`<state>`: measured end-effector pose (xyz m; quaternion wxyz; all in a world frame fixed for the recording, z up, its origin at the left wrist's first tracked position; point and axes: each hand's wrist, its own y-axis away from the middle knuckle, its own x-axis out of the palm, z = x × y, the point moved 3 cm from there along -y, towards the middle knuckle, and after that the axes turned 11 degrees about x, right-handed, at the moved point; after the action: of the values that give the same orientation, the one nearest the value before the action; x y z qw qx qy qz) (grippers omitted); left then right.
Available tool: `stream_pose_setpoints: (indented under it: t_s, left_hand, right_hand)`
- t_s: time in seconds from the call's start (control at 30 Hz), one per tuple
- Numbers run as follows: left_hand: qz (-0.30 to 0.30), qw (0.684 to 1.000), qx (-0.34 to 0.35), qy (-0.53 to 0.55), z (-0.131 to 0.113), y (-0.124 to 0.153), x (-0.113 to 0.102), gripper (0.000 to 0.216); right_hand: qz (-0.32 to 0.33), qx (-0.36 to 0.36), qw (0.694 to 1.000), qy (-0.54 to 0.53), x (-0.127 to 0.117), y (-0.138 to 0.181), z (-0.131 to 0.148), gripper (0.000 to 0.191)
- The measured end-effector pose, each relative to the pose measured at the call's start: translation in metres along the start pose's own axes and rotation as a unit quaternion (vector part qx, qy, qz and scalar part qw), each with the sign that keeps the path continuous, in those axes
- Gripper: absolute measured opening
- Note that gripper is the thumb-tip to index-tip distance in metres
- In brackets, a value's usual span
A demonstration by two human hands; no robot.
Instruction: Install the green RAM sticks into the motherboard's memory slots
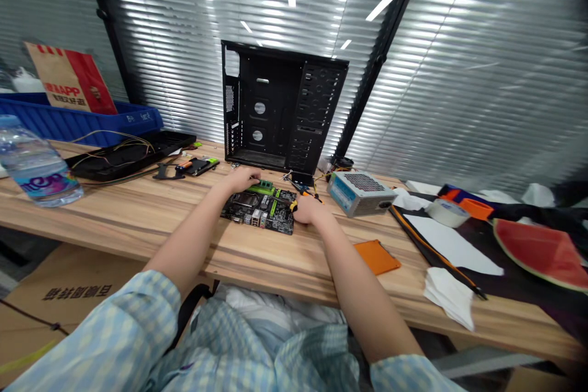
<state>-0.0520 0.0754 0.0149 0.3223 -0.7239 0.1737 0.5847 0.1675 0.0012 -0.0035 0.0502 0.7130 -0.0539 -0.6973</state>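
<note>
wooden desk (257, 263), black pc case (285, 104), motherboard (275, 220), power supply (358, 193), water bottle (37, 162)

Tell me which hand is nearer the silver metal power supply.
Right: the right hand is just left of the silver metal power supply; the left hand is farther left, over the black motherboard.

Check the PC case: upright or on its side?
Upright. The black PC case stands on its bottom edge on the wooden desk, with its long side vertical, not lying flat.
</note>
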Motion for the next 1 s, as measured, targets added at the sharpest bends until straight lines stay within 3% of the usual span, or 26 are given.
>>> stream_pose_setpoints:
  t_s: [0.53, 1.0]
  left_hand:
    - [0.034, 0.997, -0.066, -0.024, -0.001, 0.001, 0.007, 0.027]
    - [0.050, 0.991, -0.102, -0.076, -0.016, 0.003, 0.010, 0.033]
  right_hand:
    - [0.001, 0.002, 1.000, -0.003, -0.001, 0.001, 0.000, 0.041]
    - [0.001, 0.000, 1.000, 0.002, 0.000, 0.000, 0.000, 0.041]
